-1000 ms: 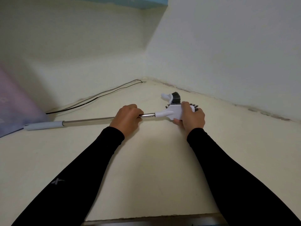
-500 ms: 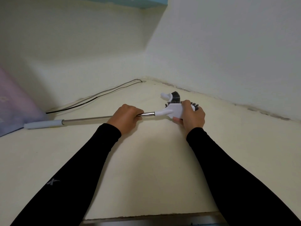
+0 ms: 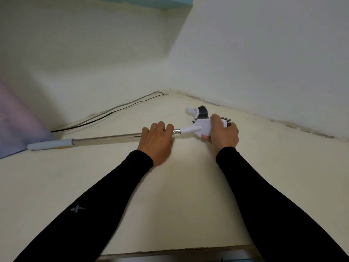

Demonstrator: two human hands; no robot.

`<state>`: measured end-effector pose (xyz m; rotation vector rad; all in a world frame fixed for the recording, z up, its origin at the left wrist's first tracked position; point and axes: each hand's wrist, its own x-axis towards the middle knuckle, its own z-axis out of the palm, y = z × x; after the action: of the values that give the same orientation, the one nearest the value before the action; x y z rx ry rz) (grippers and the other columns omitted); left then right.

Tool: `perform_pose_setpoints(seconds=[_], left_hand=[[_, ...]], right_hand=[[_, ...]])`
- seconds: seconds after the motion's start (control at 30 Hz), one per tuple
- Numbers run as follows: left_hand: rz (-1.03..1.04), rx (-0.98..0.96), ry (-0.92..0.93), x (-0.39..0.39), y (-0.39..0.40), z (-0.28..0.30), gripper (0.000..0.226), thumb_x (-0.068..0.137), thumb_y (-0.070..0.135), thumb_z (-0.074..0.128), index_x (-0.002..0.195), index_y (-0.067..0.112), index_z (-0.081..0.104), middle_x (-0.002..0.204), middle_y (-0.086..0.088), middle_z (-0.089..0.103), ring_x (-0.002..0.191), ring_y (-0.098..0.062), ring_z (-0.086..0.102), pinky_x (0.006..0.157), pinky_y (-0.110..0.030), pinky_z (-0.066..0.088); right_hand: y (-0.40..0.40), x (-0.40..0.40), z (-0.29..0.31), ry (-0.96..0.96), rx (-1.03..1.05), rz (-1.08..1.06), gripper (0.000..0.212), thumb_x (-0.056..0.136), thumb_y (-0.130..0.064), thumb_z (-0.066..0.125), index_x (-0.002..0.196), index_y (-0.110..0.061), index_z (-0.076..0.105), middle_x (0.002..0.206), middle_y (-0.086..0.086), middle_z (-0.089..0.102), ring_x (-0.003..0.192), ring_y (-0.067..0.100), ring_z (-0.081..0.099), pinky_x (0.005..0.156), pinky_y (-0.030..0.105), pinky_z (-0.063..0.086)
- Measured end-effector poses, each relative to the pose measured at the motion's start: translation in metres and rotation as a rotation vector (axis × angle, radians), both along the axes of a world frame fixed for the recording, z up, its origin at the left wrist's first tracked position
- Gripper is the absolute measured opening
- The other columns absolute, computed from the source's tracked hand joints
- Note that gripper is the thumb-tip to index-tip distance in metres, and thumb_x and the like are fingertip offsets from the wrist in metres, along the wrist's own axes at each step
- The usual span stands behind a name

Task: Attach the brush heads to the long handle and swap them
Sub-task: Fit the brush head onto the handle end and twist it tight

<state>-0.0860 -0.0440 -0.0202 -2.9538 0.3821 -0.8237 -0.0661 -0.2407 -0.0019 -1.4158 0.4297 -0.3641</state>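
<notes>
The right hand (image 3: 223, 135) was found with its grip wrapped round the white plastic brush head with black bristles (image 3: 205, 126), fingers over the top and thumb beneath, pinching it firmly. The left hand (image 3: 157, 138) lay over the long silver metal handle (image 3: 113, 138) close to its joint end; its fingers were curled over the far side of the tube, but whether they were clamped tight or merely resting on it could not be told.

Compared with the views from half a second and one second before, the left hand had flattened and lowered onto the tube, knuckles less raised, and had shifted slightly. The short bare stretch of metal between that hand and the white neck of the head remained visible, with what appeared to be a small hole or pin on the tube (image 3: 176, 131). The gap between head and hand had altered little, so seating was judged incomplete or only just being made, and could not be confirmed from this view.

The handle lay across the pale cream floor (image 3: 188, 186), its white sleeved end (image 3: 50, 144) well apart to the left. A second white brush head with dark bristles (image 3: 197, 112) lay just beyond the gripped one, near the wall, untouched; the swap was therefore judged outstanding. A thin black cable (image 3: 113, 111) ran along the base of the far wall.
</notes>
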Motion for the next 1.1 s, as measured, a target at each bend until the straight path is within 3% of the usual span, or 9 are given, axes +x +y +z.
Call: perform_pose_setpoints(seconds=[0.17, 0.3, 0.43, 0.53, 0.7, 0.8, 0.9, 1.0, 1.1], left_hand=[[0.045, 0.022, 0.01, 0.007, -0.001, 0.004, 0.026, 0.089, 0.039, 0.053, 0.095, 0.016, 0.042, 0.083, -0.005, 0.057, 0.071, -0.031, 0.046, 0.063, -0.036, 0.028], [0.125, -0.008, 0.057, 0.012, 0.0, 0.01, 0.023, 0.085, 0.029, 0.05, 0.071, 0.016, 0.038, 0.065, -0.005, 0.057, 0.053, -0.03, 0.038, 0.052, -0.031, 0.023], [0.204, -0.082, 0.099, 0.014, -0.001, 0.016, 0.022, 0.071, 0.02, 0.047, 0.054, 0.016, 0.034, 0.051, 0.0, 0.04, 0.042, -0.022, 0.03, 0.047, -0.027, 0.015], [0.204, -0.123, 0.135, 0.018, 0.0, 0.018, 0.018, 0.068, 0.022, 0.047, 0.054, 0.016, 0.037, 0.052, 0.001, 0.041, 0.043, -0.022, 0.034, 0.047, -0.027, 0.016], [0.13, -0.154, 0.067, 0.018, 0.005, 0.013, 0.018, 0.077, 0.026, 0.049, 0.063, 0.016, 0.043, 0.056, 0.001, 0.047, 0.054, -0.031, 0.046, 0.05, -0.029, 0.025], [0.001, -0.168, 0.03, 0.013, 0.006, 0.011, 0.008, 0.08, 0.02, 0.056, 0.085, 0.018, 0.051, 0.08, 0.0, 0.055, 0.074, -0.03, 0.051, 0.061, -0.036, 0.039], [-0.071, -0.198, -0.018, 0.011, 0.008, 0.013, 0.027, 0.075, 0.002, 0.06, 0.099, 0.014, 0.057, 0.094, -0.005, 0.054, 0.085, -0.03, 0.051, 0.07, -0.044, 0.044], [-0.11, -0.261, -0.057, 0.01, 0.012, 0.016, 0.027, 0.076, -0.007, 0.058, 0.097, 0.009, 0.063, 0.091, -0.009, 0.057, 0.084, -0.032, 0.053, 0.067, -0.044, 0.045], [-0.115, -0.317, -0.066, 0.009, 0.015, 0.017, 0.018, 0.078, -0.003, 0.063, 0.089, 0.009, 0.07, 0.083, -0.008, 0.061, 0.079, -0.031, 0.057, 0.062, -0.034, 0.039]], right_hand=[[0.001, 0.001, -0.002, -0.011, 0.018, 0.033, 0.04, 0.086, -0.042, 0.068, 0.108, -0.009, 0.062, 0.101, -0.003, 0.066, 0.048, 0.013, 0.072, 0.067, 0.039, 0.066], [0.005, -0.001, -0.002, -0.025, 0.037, 0.043, 0.042, 0.084, -0.04, 0.069, 0.11, -0.007, 0.065, 0.104, 0.0, 0.068, 0.055, 0.01, 0.072, 0.058, 0.034, 0.065], [0.009, -0.003, -0.002, -0.043, 0.058, 0.053, 0.039, 0.084, -0.038, 0.068, 0.108, -0.007, 0.065, 0.103, -0.001, 0.067, 0.054, 0.009, 0.073, 0.054, 0.027, 0.061], [0.01, -0.004, -0.001, -0.04, 0.063, 0.061, 0.04, 0.084, -0.039, 0.068, 0.109, -0.007, 0.066, 0.104, -0.001, 0.068, 0.069, 0.018, 0.077, 0.054, 0.025, 0.059], [0.008, -0.002, -0.001, -0.031, 0.061, 0.055, 0.041, 0.084, -0.041, 0.067, 0.111, -0.009, 0.066, 0.106, -0.003, 0.069, 0.077, 0.025, 0.079, 0.051, 0.021, 0.056], [0.005, -0.001, -0.002, -0.016, 0.061, 0.039, 0.041, 0.085, -0.042, 0.068, 0.11, -0.01, 0.064, 0.103, -0.004, 0.066, 0.073, 0.024, 0.078, 0.051, 0.022, 0.056], [0.002, 0.0, -0.002, -0.003, 0.05, 0.029, 0.041, 0.085, -0.043, 0.068, 0.108, -0.01, 0.062, 0.102, -0.004, 0.065, 0.064, 0.022, 0.078, 0.048, 0.023, 0.053], [0.002, 0.0, -0.002, 0.0, 0.051, 0.025, 0.042, 0.085, -0.043, 0.068, 0.109, -0.009, 0.062, 0.102, -0.004, 0.065, 0.053, 0.015, 0.074, 0.05, 0.024, 0.055], [0.002, 0.0, -0.002, -0.007, 0.049, 0.015, 0.043, 0.086, -0.043, 0.069, 0.11, -0.009, 0.063, 0.103, -0.004, 0.066, 0.052, 0.012, 0.073, 0.05, 0.024, 0.055]])
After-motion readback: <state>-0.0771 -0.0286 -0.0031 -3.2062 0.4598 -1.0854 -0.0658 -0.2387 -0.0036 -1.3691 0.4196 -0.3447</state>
